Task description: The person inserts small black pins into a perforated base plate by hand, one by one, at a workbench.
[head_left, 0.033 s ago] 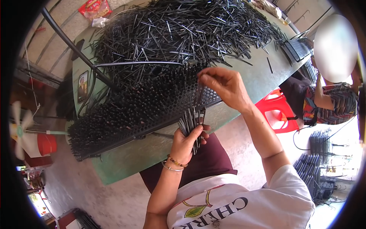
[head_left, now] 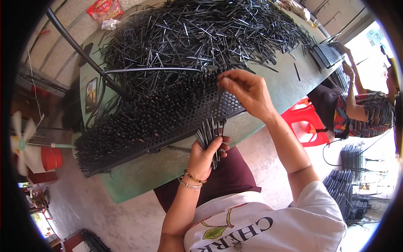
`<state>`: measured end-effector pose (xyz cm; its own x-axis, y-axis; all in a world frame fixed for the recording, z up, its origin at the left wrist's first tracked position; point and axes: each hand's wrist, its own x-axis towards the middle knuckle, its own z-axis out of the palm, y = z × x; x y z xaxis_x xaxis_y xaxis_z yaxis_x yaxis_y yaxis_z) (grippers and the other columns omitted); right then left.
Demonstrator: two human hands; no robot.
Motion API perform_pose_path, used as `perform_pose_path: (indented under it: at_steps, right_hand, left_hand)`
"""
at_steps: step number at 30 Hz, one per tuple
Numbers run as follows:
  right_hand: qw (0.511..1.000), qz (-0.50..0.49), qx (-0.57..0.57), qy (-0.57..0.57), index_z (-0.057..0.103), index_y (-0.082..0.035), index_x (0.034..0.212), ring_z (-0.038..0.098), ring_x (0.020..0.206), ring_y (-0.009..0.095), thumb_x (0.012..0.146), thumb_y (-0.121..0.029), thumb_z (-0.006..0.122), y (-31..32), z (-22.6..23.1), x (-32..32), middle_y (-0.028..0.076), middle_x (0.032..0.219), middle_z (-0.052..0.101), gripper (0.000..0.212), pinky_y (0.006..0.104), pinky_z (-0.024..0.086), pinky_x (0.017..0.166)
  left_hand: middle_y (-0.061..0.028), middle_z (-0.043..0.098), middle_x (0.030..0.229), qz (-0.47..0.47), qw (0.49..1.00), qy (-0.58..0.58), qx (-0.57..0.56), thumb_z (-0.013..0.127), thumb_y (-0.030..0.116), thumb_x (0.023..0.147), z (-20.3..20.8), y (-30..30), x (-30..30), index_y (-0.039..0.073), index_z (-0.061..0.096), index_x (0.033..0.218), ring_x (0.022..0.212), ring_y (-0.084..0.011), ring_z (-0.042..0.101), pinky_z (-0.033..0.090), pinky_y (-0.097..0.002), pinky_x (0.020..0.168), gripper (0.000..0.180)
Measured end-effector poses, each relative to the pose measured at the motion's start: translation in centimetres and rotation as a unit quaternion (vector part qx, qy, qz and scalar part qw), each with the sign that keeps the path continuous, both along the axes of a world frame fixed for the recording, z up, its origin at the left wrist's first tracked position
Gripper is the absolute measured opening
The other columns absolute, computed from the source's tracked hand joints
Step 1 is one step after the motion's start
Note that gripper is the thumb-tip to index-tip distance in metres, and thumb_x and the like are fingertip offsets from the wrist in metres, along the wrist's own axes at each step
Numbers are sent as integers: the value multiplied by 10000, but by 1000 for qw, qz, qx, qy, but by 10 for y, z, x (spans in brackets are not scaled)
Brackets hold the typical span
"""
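Observation:
My left hand [head_left: 205,153] is closed around a bundle of thin black strips [head_left: 206,135], which stand out above and below the fingers. Up and to the right, my right hand [head_left: 249,92] has thumb and forefinger pinched together. A dark, blurred streak below those fingertips looks like one thin black strip [head_left: 219,93]. Both fingertips and streak are over the right end of a long black perforated rack [head_left: 197,110]. Dense rows of upright black strips [head_left: 142,115] fill most of its holes, while bare holes show near my right hand.
A big heap of loose black strips [head_left: 197,38] covers the back of the green table [head_left: 138,182]. A black pole [head_left: 75,42] slants across the left. At the right, another person's arm [head_left: 354,103] is near a black wire rack [head_left: 325,54], beside a red stool [head_left: 300,122].
The blurred strip beneath my right fingertips has moved up slightly, away from the bundle. My left hand keeps nearly the same place.

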<state>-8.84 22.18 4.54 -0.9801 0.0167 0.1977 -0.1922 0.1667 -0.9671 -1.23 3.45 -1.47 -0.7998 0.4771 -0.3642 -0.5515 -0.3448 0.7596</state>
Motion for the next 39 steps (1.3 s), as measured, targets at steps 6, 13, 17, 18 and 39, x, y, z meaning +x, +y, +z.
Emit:
perform_pose_path:
  at_steps: [6, 13, 17, 18, 39]
  right_hand:
    - [991, -14, 101, 88, 638, 13, 1002, 620, 823, 144, 874, -72, 603, -2, -13, -22, 88, 923, 660, 158, 275, 500, 735]
    - [975, -28, 165, 148, 650, -12, 973, 624, 806, 239, 840, -71, 626, -8, -25, -20, 107, 921, 654, 147, 323, 481, 744]
    - [939, -26, 270, 211, 661, -26, 985, 621, 823, 220, 818, -38, 642, -9, -28, -17, 95, 897, 660, 169, 313, 474, 773]
    - [944, -32, 264, 195, 665, -29, 984, 617, 825, 232, 807, -29, 647, -11, -28, -16, 98, 909, 657, 178, 326, 470, 783]
    - [983, 102, -53, -144, 640, 50, 1003, 608, 837, 95, 895, -149, 626, 3, -6, 12, 64, 851, 667, 227, 230, 486, 774]
  left_hand:
    - [-109, 659, 979, 24, 999, -39, 12, 588, 172, 910, 6, 2, -3, 14, 580, 1063, 804, -161, 636, 540, -289, 669, 221]
    - [-127, 657, 996, 8, 1000, -26, -1, 557, 121, 917, 5, -2, -2, 8, 564, 1085, 817, -183, 647, 558, -308, 695, 202]
    - [-130, 654, 1002, 5, 999, -38, 3, 552, 92, 913, 5, -3, -3, 15, 542, 1118, 808, -183, 646, 560, -303, 688, 219]
    - [-129, 653, 1003, 2, 999, -39, 2, 553, 87, 912, 5, -3, -3, 18, 538, 1122, 808, -182, 645, 560, -302, 686, 222]
    - [-119, 660, 990, -42, 999, 10, 12, 573, 123, 912, 16, 4, -4, 4, 557, 1083, 797, -146, 640, 539, -266, 662, 209]
